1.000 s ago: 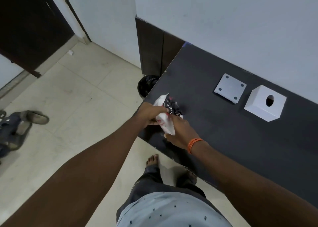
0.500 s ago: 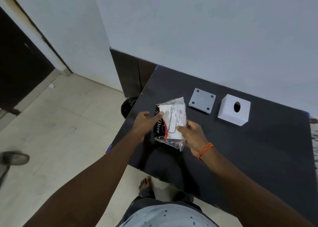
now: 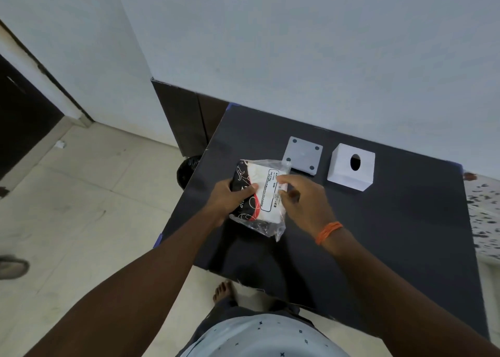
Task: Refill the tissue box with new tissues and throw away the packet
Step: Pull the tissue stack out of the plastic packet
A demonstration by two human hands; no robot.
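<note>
Left hand [image 3: 230,198] grips the tissue packet [image 3: 261,195] above the table [image 3: 392,235], fingers clamped on its dark end. Right hand [image 3: 303,198] hovers at the wrapper, fingers loosely apart. Advice: pinch the plastic seam only (not the tissues). Beyond: base plate [image 3: 303,156], tissue box [image 3: 350,167], still empty.
</note>
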